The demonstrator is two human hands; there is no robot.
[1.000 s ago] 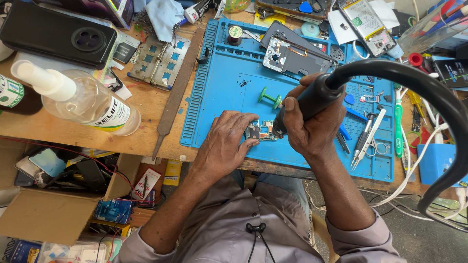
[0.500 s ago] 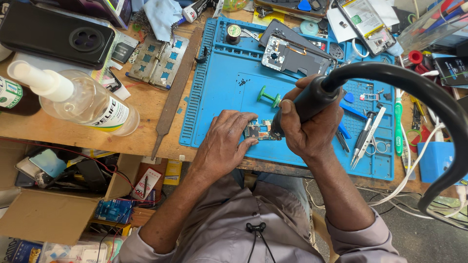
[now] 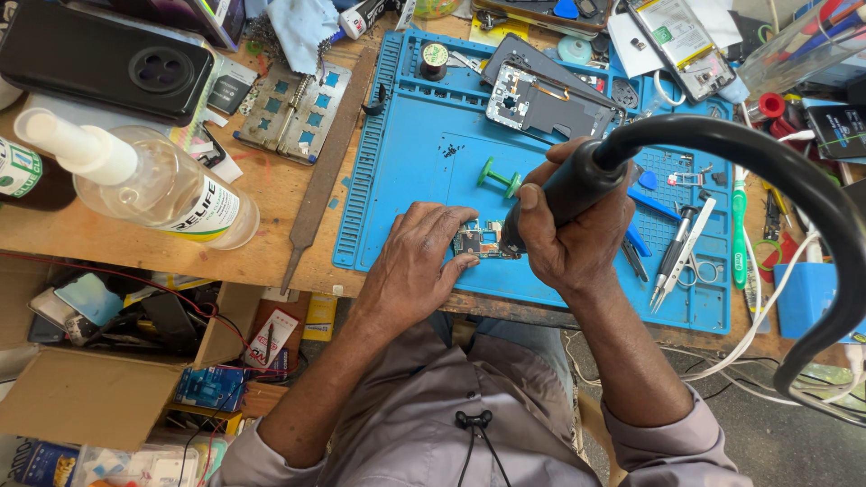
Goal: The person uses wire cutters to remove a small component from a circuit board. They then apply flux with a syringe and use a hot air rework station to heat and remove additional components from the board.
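Observation:
A small circuit board (image 3: 478,242) lies near the front of a blue work mat (image 3: 424,162). My left hand (image 3: 417,263) rests flat on the mat, its fingertips pressing the board's left edge. My right hand (image 3: 571,236) grips a black hot-air handpiece (image 3: 564,191) with a thick black hose (image 3: 767,149) arching off to the right. The tool's nozzle points down at the board's right side. A green T-shaped tool (image 3: 499,177) lies just beyond the board.
An opened phone body (image 3: 550,99) lies at the mat's back. Tweezers (image 3: 681,252) and a green toothbrush (image 3: 739,221) are on the right. A clear squeeze bottle (image 3: 149,185), a black phone (image 3: 104,59) and a metal file (image 3: 323,171) sit on the wooden bench at left. Below the bench stands a cardboard box (image 3: 81,397).
Both hands hold nearly the same pose; the handpiece stays aimed at the board. Only the view has shifted slightly.

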